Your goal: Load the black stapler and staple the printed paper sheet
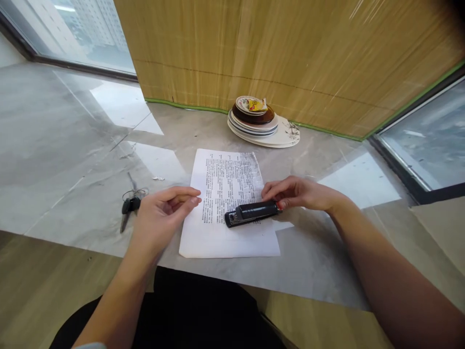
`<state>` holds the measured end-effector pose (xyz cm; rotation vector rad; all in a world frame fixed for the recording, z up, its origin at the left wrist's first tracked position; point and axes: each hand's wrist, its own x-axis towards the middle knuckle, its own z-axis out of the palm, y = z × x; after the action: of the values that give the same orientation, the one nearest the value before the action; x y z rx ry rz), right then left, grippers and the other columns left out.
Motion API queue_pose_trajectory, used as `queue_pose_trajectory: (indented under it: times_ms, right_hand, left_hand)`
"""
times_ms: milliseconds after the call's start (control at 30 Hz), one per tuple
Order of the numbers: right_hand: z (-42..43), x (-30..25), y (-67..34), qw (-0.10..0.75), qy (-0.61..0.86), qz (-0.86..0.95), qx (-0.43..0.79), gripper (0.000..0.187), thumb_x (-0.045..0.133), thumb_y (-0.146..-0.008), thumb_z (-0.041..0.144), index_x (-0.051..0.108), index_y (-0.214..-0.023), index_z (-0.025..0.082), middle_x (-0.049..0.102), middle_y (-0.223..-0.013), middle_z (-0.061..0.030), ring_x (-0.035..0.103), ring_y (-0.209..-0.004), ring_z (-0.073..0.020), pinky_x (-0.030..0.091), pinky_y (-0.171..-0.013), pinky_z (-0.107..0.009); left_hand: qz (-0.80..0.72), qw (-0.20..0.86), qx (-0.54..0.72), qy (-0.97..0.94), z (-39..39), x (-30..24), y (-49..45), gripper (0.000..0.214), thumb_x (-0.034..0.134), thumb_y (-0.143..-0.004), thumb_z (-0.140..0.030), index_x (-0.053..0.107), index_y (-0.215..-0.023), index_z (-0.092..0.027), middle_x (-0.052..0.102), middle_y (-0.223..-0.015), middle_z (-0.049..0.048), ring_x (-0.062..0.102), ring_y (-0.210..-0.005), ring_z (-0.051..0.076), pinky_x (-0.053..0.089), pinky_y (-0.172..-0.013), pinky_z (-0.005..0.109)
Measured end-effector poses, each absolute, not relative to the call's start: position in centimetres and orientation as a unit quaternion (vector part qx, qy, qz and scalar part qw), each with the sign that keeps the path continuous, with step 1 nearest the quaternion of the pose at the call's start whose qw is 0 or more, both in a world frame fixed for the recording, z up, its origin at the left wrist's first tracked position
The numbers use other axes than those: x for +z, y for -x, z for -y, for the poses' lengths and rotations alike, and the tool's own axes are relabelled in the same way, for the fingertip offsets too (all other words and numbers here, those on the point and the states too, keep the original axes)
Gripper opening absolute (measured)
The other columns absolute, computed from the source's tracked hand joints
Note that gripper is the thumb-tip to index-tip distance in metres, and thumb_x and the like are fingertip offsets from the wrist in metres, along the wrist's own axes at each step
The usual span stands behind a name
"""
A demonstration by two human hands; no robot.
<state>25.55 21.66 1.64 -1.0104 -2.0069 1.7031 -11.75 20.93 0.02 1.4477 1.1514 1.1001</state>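
Observation:
A black stapler (252,212) lies slanted across the lower right of a printed sheet of paper (203,242), its front end toward the left. My right hand (290,191) grips the red-marked rear end of the stapler between thumb and fingers. Over the paper's left edge, my left hand (169,208) is loosely curled with thumb and fingertips drawn together, and I see nothing between them. The paper's right part is darkened by dense print or shadow, and its lower part is blank.
Keys on a ring (130,206) lie left of my left hand. Behind the paper stands a stack of plates (250,127) with a yellow packet (257,105) on top. A bamboo blind (254,48) hangs along the back of the grey marble-look counter (72,165), with windows on both sides.

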Motion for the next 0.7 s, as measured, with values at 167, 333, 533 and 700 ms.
queue_pose_trajectory:
  times_ms: [167, 333, 533, 700]
  right_hand:
    - [-21.3, 1.6, -25.6, 0.196, 0.349, 0.737, 0.544, 0.047, 0.074, -0.093, 0.054, 0.075, -0.128, 0.022, 0.067, -0.119, -0.0101, 0.062, -0.096, -0.0201, 0.051, -0.085, -0.035]
    - [-20.7, 1.7, -22.4, 0.248, 0.343, 0.816, 0.394, 0.058, 0.084, -0.079, 0.062, 0.076, -0.124, 0.027, 0.066, -0.122, -0.0107, 0.061, -0.112, -0.0285, 0.049, -0.098, -0.044]
    - [-20.0, 0.8, -19.3, 0.245, 0.350, 0.842, 0.329, 0.027, 0.079, -0.091, 0.037, 0.073, -0.115, 0.026, 0.072, -0.112, -0.0085, 0.066, -0.101, -0.0253, 0.054, -0.090, -0.041]
    - [-19.6, 1.2, -19.1, 0.284, 0.349, 0.838, 0.309, 0.023, 0.078, -0.092, 0.033, 0.071, -0.112, 0.024, 0.071, -0.107, -0.0077, 0.066, -0.097, -0.0236, 0.053, -0.084, -0.039]
  left_hand:
    - [-0.449, 0.521, 0.414, -0.597, -20.0, -0.5, 11.1, 0.016, 0.083, -0.086, -0.030, 0.079, -0.099, -0.021, 0.080, -0.101, 0.0061, 0.075, -0.095, 0.020, 0.062, -0.089, 0.033]
    - [-0.452, 0.465, 0.395, -0.651, -19.1, -0.5, 10.1, 0.010, 0.075, -0.093, -0.028, 0.077, -0.102, -0.024, 0.079, -0.099, 0.0030, 0.074, -0.090, 0.020, 0.058, -0.087, 0.033]
    - [-0.428, 0.355, 0.365, -0.747, -18.9, 0.3, 9.8, 0.031, 0.042, -0.103, -0.012, 0.069, -0.096, -0.023, 0.064, -0.088, 0.0021, 0.060, -0.078, 0.017, 0.048, -0.074, 0.031]
    - [-0.412, 0.298, 0.298, -0.808, -18.6, 0.4, 9.1, 0.020, 0.055, -0.102, -0.022, 0.066, -0.119, -0.020, 0.061, -0.106, 0.0058, 0.062, -0.095, 0.021, 0.049, -0.086, 0.035]
